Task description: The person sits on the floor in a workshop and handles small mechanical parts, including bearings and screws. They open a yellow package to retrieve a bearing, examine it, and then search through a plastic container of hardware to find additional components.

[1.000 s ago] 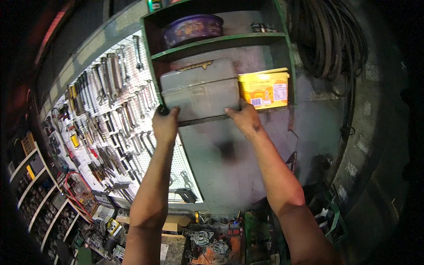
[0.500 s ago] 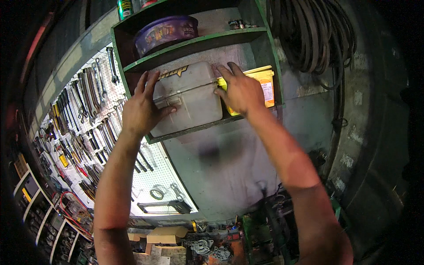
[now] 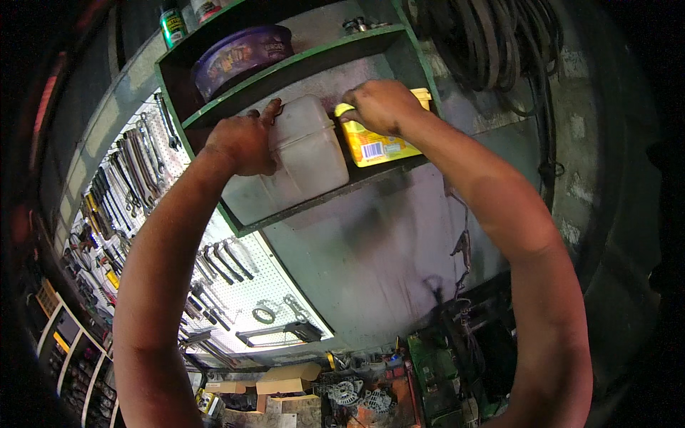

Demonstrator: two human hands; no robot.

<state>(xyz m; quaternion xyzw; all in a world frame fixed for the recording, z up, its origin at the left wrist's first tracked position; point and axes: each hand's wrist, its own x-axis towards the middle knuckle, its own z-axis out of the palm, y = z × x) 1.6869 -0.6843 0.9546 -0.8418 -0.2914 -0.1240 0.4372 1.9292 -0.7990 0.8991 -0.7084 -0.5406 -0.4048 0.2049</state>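
Note:
A cloudy clear plastic box with a lid stands on the lower shelf of a green-framed wall unit. Against its front left side rests my left hand, index finger stretched up and thumb apart from it. Beside the box, to the right, is a yellow plastic tub with a printed label. My right hand is closed on the tub's upper left rim; the back of the hand hides part of the rim.
Above sit a purple round tub and a green spray can. Wrenches hang on a white pegboard at left. Coiled dark belts or hoses hang at right. Below, the bench holds cardboard boxes and metal parts.
My right hand has moved from between the box and tub onto the tub's rim and closed there. The left hand's fingers have folded partly against the box. The view has shifted.

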